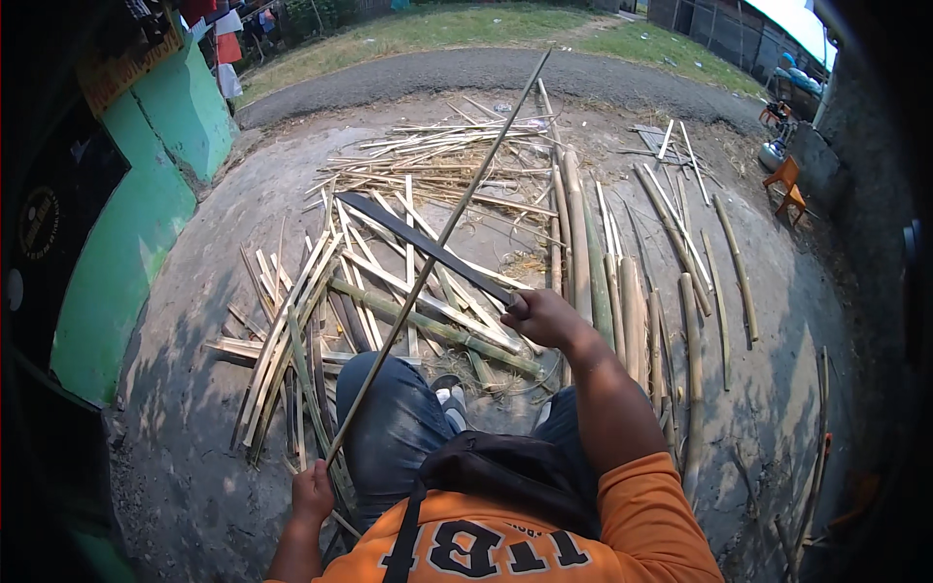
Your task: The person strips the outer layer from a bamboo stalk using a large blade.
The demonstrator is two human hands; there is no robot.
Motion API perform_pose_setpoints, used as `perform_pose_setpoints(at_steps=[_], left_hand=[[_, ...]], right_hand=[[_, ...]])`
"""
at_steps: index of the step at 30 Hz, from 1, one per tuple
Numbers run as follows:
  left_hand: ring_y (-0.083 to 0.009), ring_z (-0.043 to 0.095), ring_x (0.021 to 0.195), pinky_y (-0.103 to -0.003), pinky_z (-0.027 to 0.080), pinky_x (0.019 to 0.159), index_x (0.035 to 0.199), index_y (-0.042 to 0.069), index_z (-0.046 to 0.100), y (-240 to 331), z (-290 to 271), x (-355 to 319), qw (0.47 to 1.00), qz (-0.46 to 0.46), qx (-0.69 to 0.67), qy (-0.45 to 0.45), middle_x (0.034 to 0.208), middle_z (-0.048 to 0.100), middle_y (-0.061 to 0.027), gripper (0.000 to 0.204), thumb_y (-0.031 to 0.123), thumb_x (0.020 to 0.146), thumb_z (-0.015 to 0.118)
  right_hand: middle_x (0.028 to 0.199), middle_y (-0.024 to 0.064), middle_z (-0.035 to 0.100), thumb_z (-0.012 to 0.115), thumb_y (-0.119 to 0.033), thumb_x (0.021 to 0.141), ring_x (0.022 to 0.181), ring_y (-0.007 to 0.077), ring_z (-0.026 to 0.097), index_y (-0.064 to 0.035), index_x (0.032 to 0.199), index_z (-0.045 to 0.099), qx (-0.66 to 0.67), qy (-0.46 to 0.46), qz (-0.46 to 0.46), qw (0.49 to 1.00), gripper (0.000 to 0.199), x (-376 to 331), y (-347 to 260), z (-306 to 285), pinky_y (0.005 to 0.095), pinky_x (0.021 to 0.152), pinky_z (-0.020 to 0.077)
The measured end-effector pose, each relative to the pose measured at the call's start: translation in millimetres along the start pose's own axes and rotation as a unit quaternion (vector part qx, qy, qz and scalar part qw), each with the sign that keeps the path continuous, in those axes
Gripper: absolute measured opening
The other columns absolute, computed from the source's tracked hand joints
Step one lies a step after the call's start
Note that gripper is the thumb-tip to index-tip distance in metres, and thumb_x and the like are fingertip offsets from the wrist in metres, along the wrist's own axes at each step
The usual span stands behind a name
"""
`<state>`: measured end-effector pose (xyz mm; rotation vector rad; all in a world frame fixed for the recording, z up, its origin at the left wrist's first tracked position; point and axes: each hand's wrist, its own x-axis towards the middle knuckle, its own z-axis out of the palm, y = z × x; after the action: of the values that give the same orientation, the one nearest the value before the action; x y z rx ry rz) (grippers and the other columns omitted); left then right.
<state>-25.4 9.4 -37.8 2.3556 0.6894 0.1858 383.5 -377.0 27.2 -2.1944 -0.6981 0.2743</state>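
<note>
Gripping a machete with a long, straight, dark metal blade [384, 220], the right hand [544, 317] has its fingers wrapped around the short brown handle, knuckles uppermost. The blade points away and to the left, over scattered bamboo. The left hand [312, 491], low beside the left thigh, is curled tightly around the lower end of a long, thin, greenish-brown bamboo strip [471, 185]. That strip slants up and away to the right, passing over the left leg of the faded blue denim jeans [389, 408] and crossing the line of the blade between the two hands; whether strip and blade touch there cannot be told.

Beyond the knees, a thick green bamboo pole [437, 327] lies aslant among pale split bamboo slats [292, 340], which are heaped to the left. Farther off spreads a loose pile of thin, straw-coloured bamboo sticks [437, 146]. Right of it, thick tan bamboo poles [577, 233] lie side by side, pointing away from the person. All of this bamboo lies on rough grey concrete ground [194, 311] dappled with shade.

The person wears a bright orange top [632, 486], with a black fabric bag [510, 476] across the lap. A turquoise painted wall [146, 214] stands at the left, and an orange plastic chair [785, 187] at the far right.
</note>
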Motion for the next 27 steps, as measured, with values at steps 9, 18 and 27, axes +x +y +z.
perform_pose_setpoints(at_steps=[9,18,27], left_hand=[[-0.0488,0.064,0.067,-0.052,0.045,0.060,0.076,-0.002,0.059,4,-3,-4,0.999,-0.006,0.042,0.006,0.065,0.056,-0.0260,0.067,0.051,0.111,0.041],[-0.0510,0.065,0.071,-0.054,0.046,0.061,0.080,-0.002,0.063,12,-7,-6,0.997,-0.002,0.077,0.011,0.069,0.059,-0.0281,0.062,0.048,0.111,0.043],[-0.0515,0.064,0.074,-0.056,0.047,0.063,0.079,0.001,0.062,11,-11,-1,0.993,0.017,0.111,0.039,0.072,0.062,-0.0266,0.059,0.050,0.108,0.048]], right_hand=[[0.076,0.0182,0.070,0.067,-0.024,0.091,0.078,0.0424,0.070,-0.0117,0.087,0.072,-0.174,-0.011,-0.154,0.973,0.014,1,-26,11,0.0541,0.075,0.0548],[0.089,0.0226,0.073,0.070,-0.032,0.096,0.084,0.0443,0.069,-0.0084,0.095,0.074,-0.081,0.057,0.017,0.995,0.024,-5,-22,-5,0.0525,0.076,0.0538],[0.080,0.0192,0.071,0.065,-0.033,0.095,0.079,0.0429,0.070,-0.0119,0.093,0.073,-0.180,-0.056,-0.140,0.972,0.023,-12,-58,6,0.0547,0.076,0.0548]])
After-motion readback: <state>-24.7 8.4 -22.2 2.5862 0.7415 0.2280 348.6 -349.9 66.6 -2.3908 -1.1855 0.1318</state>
